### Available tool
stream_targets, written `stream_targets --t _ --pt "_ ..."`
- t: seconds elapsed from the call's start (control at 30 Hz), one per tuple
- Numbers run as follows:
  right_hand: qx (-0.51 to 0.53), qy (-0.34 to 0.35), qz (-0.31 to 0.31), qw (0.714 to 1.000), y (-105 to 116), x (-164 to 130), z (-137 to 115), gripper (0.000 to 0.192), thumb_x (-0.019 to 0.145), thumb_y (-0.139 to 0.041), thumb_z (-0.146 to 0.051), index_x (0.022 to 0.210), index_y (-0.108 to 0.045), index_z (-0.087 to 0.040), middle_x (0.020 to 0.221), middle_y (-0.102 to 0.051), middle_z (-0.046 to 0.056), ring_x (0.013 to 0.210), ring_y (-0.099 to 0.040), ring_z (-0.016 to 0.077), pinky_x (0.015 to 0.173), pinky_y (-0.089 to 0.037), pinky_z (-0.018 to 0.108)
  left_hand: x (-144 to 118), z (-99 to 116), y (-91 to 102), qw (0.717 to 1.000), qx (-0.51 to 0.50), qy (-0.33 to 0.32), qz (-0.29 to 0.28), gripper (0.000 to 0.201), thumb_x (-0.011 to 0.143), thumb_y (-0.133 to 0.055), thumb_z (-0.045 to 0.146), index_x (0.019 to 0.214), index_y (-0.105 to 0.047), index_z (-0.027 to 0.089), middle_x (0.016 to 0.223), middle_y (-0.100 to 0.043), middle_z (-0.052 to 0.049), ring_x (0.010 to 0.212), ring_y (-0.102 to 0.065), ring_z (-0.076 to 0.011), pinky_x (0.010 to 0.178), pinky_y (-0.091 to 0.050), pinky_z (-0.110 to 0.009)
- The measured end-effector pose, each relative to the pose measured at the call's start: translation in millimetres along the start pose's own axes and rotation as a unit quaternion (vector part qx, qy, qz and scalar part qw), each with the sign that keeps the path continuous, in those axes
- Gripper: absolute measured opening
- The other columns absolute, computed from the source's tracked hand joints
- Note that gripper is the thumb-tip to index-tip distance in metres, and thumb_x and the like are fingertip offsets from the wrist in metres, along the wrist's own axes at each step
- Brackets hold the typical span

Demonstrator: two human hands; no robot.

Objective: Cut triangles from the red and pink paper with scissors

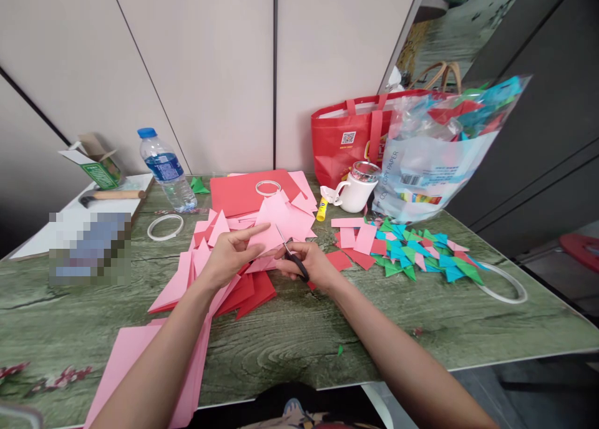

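Between the thumb and fingers of my left hand [233, 254] is a piece of pink paper [263, 242], held over the middle of the table. My right hand [306, 264] grips black-handled scissors [294, 260], their blades pointing up and left at the paper's right side. Whether the blades are closed on the paper I cannot tell. Under and around both hands lie pink and red paper pieces [253, 295], many of them cut or folded to points. A stack of pink sheets [135, 354] lies under my left forearm.
Small blue, green and pink folded pieces [407, 251] spread at right beside a white ring [508, 285]. Behind them stand a white mug [358, 189], a glue stick [322, 209], a clear bag [430, 161] and a red bag [332, 148]. A water bottle [166, 170] and hammer [112, 195] are at left.
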State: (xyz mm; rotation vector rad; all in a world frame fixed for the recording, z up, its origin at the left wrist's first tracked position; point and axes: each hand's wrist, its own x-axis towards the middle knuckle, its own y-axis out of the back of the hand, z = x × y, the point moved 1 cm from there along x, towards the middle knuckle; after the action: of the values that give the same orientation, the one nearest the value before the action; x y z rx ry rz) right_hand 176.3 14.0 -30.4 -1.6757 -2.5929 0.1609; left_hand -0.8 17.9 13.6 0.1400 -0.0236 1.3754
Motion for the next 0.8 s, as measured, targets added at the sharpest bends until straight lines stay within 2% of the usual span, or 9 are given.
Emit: stream_targets --t 0.27,0.5,0.8 --pt "-0.004 -0.039 0.028 0.999 -3.4 -0.9 -5.7 0.048 0.047 -0.080 -0.038 0.083 -0.060 -0.014 0.055 -0.058 -0.003 0.048 -0.050 0.0092 0.046 -0.037 0.020 -0.9 2.9 -1.4 0.999 0.017 0.020 -0.030 0.047 0.065 -0.068 0.021 0.111 -0.062 0.016 0.095 -0.069 -0.008 0.075 -0.060 -0.0148 0.063 -0.050 -0.025" --pt "0.004 -0.012 0.021 1.000 -4.8 -0.7 -7.2 0.049 0.049 -0.079 -0.041 0.086 -0.061 -0.013 0.062 -0.061 -0.001 0.055 -0.052 0.0107 0.052 -0.040 0.022 -4.6 10.6 -5.5 0.997 0.033 0.045 -0.044 0.045 0.065 -0.068 0.021 0.110 -0.063 0.017 0.107 -0.066 -0.009 0.084 -0.061 -0.0169 0.072 -0.049 -0.027" --pt "-0.005 -0.019 0.044 0.999 -4.7 0.0 -4.3 0.047 0.047 -0.079 -0.044 0.078 -0.059 -0.013 0.056 -0.058 -0.002 0.049 -0.049 0.0102 0.046 -0.036 0.022 -4.5 11.6 -5.4 0.998 0.031 0.041 -0.037 0.045 0.064 -0.068 0.020 0.109 -0.064 0.018 0.100 -0.068 -0.009 0.080 -0.061 -0.0160 0.072 -0.049 -0.028"
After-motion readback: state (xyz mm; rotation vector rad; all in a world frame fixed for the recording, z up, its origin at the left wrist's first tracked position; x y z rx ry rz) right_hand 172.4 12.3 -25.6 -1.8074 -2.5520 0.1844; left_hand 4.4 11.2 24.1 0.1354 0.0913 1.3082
